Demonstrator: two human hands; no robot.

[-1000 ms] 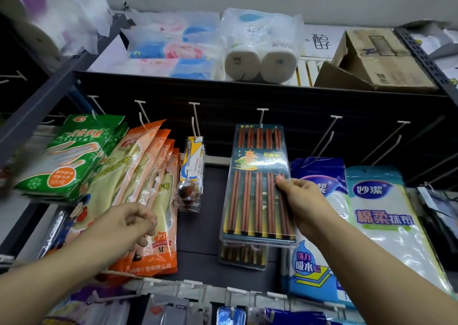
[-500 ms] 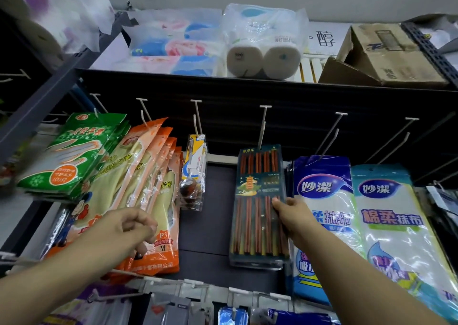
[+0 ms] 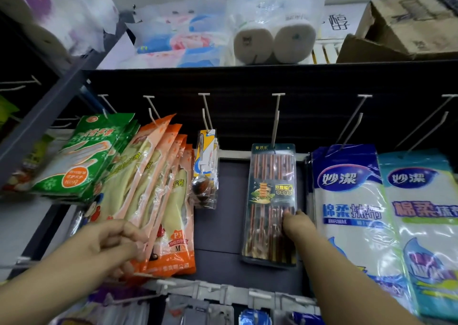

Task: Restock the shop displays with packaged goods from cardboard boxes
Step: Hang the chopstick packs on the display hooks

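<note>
Head view of a peg-hook display wall. At centre frame a chopstick pack [image 3: 271,203] hangs from the hook [image 3: 275,119] that enters its header, so it sits flat against the dark back panel [image 3: 247,101], between the spoon packs and the cloths. The right hand [image 3: 296,221] reaches in from the lower right and meets the pack's right edge about halfway down, with the thumb on its front; the other fingers are hidden behind the pack, so a full pinch cannot be confirmed. The contact appears to steady the pack and seat it square on the hook.

At lower left the left hand [image 3: 116,241] has its fingers curled against the lower part of the orange rubber-glove packs [image 3: 158,200]; whether it grips one or merely rests there cannot be told. Judged from position, it holds that fanned row clear of the working bay.

Surroundings: green glove packs [image 3: 74,161] at far left; spoon packs [image 3: 205,168] just left of centre; blue cleaning-cloth packs [image 3: 352,215] close beside the chopsticks on the right, crowding the right hand's side. On the top shelf lie paper rolls [image 3: 272,39] in plastic and, upper right, an open cardboard box [image 3: 406,24]. Two empty hooks project at upper right.
</note>
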